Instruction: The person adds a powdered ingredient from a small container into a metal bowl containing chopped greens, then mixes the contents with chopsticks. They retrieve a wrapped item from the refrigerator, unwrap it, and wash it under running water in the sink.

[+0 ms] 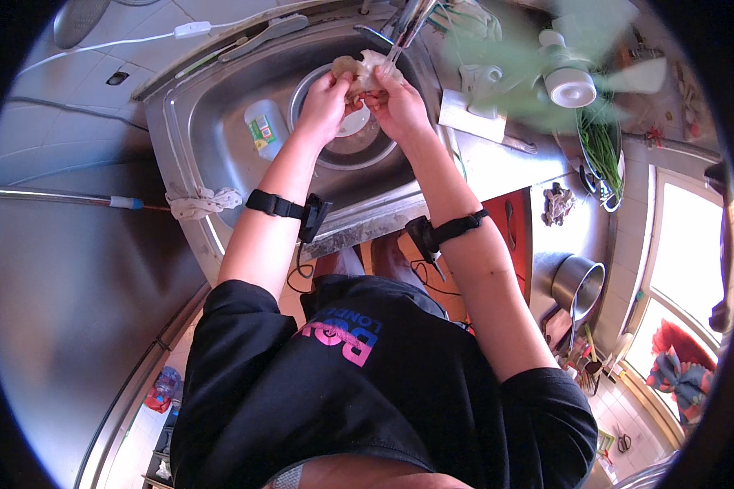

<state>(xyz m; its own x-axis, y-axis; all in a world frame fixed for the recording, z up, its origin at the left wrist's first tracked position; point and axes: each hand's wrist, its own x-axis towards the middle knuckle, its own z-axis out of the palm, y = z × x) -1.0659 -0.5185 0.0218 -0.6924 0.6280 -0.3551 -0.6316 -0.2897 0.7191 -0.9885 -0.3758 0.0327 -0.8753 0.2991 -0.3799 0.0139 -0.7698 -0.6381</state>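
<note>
Both my hands hold a pale, ruffled piece of food, perhaps a mushroom [367, 70], beneath the metal faucet [413, 24], where water seems to run onto it. My left hand [327, 107] grips its left side and my right hand [404, 107] its right side. Below them a round metal basin [367, 160] sits in the stainless steel sink [220, 134], with something white and round inside, partly hidden by my hands. A translucent plastic bottle with a green label [263, 129] lies in the sink to the left of the basin.
A wet cloth [203, 202] hangs on the sink's left rim. Right of the sink, a small fan [570, 87] with blurred blades stands over the counter, near green stalks [600, 147] in a container. A metal pot [578, 284] is farther right. A pole [55, 195] reaches in from the left.
</note>
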